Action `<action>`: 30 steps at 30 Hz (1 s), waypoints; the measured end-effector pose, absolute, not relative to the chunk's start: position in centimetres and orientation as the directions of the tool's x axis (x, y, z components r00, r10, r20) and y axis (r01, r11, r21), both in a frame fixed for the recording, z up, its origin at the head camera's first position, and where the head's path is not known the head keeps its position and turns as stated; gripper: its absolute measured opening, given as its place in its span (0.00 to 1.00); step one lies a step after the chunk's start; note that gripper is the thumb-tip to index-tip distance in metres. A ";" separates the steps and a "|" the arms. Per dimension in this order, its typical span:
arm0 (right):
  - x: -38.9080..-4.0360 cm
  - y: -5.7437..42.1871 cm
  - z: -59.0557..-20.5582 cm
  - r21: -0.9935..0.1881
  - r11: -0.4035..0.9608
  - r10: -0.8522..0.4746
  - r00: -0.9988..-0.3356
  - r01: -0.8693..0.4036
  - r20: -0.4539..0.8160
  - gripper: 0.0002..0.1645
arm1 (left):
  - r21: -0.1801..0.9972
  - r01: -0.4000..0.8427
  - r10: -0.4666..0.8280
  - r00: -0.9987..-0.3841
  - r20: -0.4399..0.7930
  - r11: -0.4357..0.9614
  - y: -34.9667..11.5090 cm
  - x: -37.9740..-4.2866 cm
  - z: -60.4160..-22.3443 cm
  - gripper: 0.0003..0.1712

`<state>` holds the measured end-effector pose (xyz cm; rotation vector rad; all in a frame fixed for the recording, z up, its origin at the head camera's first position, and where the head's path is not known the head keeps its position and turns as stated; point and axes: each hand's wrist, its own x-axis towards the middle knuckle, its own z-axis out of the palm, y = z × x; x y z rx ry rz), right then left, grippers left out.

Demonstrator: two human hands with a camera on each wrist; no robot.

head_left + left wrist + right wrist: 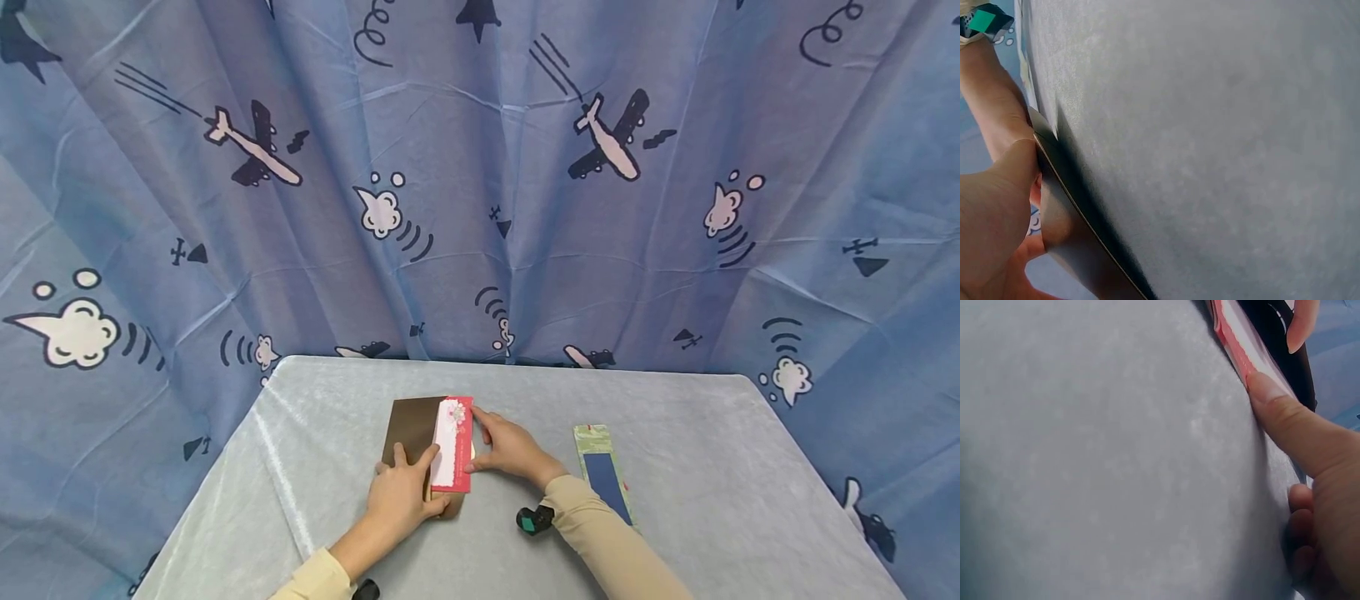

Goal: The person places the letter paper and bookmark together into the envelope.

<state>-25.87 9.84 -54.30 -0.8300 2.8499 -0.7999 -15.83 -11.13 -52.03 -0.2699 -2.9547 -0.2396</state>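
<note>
**Table [300, 442] grey, curtain [480, 250] at twelve o'clock**

Red card [453, 437] lies on brown folder [411, 421], toward three o'clock. Left hand [400, 492], fingers spread, presses the folder, apparently bracing it. Right hand [517, 450], thumb and forefinger apart, touches the card's three-o'clock edge, likely for alignment. Packet [604, 477]: four o'clock.
</note>
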 end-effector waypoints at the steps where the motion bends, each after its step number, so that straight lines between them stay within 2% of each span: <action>1: -25.9 9.8 -54.3 -0.499 0.721 -0.516 -0.853 -0.481 0.077 0.65 | 0.146 0.195 0.168 -0.970 0.178 0.970 -11.1 -15.8 -52.0 0.47; 30: -25.5 8.8 -53.2 -0.486 0.763 -0.480 -0.877 -0.427 0.016 0.67 | 0.158 0.185 0.161 -0.975 0.152 0.970 -11.1 -15.8 -51.9 0.46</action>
